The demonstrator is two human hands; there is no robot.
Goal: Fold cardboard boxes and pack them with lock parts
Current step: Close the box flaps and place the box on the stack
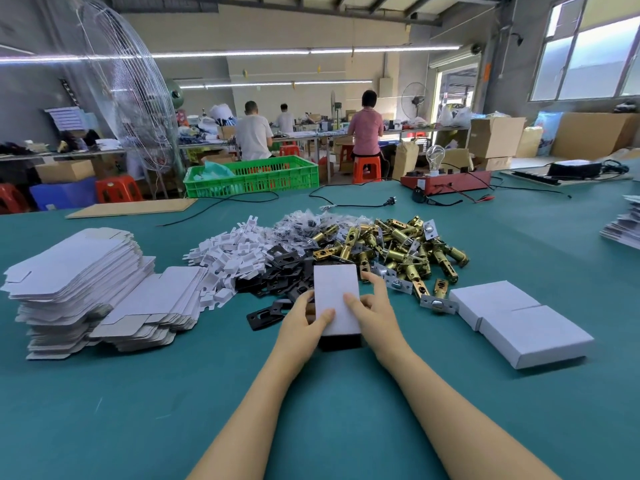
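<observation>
A small white cardboard box (335,293) is held just above the green table, its near end dark and open toward me. My left hand (304,322) grips its left side with the thumb on top. My right hand (372,308) grips its right side, thumb on top and index finger along the edge. Behind the box lie piles of lock parts: black plates (277,271), brass latch bolts (391,251), white cardboard inserts (228,258) and small bagged parts (301,221). Flat unfolded box blanks (79,282) are stacked at the left. Two closed white boxes (519,320) lie at the right.
A red test box with a light bulb (446,180) and black cables (349,202) sit at the table's far side. A brown cardboard sheet (131,206) lies far left. A green crate (252,174) stands beyond the table. Several people sit at benches behind. More blanks (623,226) are stacked at the right edge.
</observation>
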